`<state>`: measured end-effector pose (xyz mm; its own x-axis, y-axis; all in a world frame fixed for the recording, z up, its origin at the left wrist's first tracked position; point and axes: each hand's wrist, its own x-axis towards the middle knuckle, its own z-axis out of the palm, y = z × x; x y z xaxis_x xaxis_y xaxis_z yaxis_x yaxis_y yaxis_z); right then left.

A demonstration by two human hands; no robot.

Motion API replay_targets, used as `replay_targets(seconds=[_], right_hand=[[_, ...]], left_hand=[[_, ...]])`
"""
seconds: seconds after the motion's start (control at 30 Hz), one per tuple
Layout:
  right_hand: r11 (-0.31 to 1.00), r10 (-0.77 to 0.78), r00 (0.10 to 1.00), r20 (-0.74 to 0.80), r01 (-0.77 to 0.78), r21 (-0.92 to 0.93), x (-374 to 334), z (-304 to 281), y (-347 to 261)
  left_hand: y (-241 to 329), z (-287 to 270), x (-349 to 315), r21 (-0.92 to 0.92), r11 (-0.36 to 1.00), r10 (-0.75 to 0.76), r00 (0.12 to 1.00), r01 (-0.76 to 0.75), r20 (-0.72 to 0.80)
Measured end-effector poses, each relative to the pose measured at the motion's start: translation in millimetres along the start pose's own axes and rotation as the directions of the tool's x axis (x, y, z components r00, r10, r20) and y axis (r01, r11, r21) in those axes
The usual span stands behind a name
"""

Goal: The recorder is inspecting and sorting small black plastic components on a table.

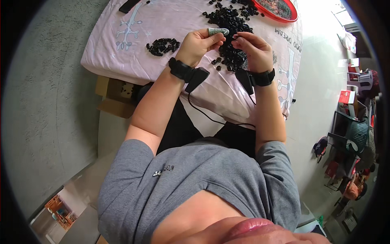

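My left hand (200, 44) is raised over the near part of the table, thumb and fingers closed together. A grey-green speckled cover (218, 31) appears to wrap its index fingertip; anything pinched beneath is too small to make out. Opposite it, a short gap away, my right hand (256, 49) pinches with thumb and forefinger, and what lies between them cannot be made out. Under and behind both hands spreads a heap of small shiny black pieces (224, 18). To the left of my left hand lies a smaller cluster of black pieces (163, 46).
A pink patterned cloth (109, 49) covers the table. At the far right stands a red round tray (280, 18) with dark fine contents. A black oblong object (128, 5) lies far left. An open cardboard box (115, 95) sits below the left edge. Dark cables hang from both wrist devices.
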<state>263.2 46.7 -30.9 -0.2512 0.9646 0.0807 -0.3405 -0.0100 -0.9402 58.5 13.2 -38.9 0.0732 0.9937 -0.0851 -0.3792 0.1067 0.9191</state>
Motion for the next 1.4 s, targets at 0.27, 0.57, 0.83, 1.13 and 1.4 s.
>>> replay_targets(seconds=[0.27, 0.57, 0.83, 1.13, 1.4], right_hand=[[0.997, -0.050, 0.997, 0.065, 0.054, -0.053, -6.9, -0.7, 3.4], [0.991, -0.070, 0.997, 0.029, 0.073, -0.112, -7.1, 5.0, 4.5], [0.998, -0.049, 0.999, 0.003, 0.049, 0.028, -6.5, 1.6, 5.8], [0.999, -0.052, 0.998, 0.043, 0.052, -0.004, -7.8, 3.4, 8.3], [0.980, -0.164, 0.986, -0.018, 0.161, -0.117, -14.2, 12.6, 7.8]], left_hand=[[-7.4, 0.4, 1.3, 0.069, 0.997, -0.039, 0.997, 0.034, 0.070], [-8.2, 2.4, 0.3, 0.072, 0.997, 0.030, 0.999, -0.033, 0.043], [-4.5, 4.6, -2.9, 0.143, 0.988, 0.060, 0.998, -0.064, 0.033], [-5.9, 7.9, -6.9, 0.144, 0.988, 0.042, 0.998, -0.049, 0.048], [-12.6, 7.0, -5.3, -0.015, 0.997, 0.073, 0.997, -0.073, 0.024]])
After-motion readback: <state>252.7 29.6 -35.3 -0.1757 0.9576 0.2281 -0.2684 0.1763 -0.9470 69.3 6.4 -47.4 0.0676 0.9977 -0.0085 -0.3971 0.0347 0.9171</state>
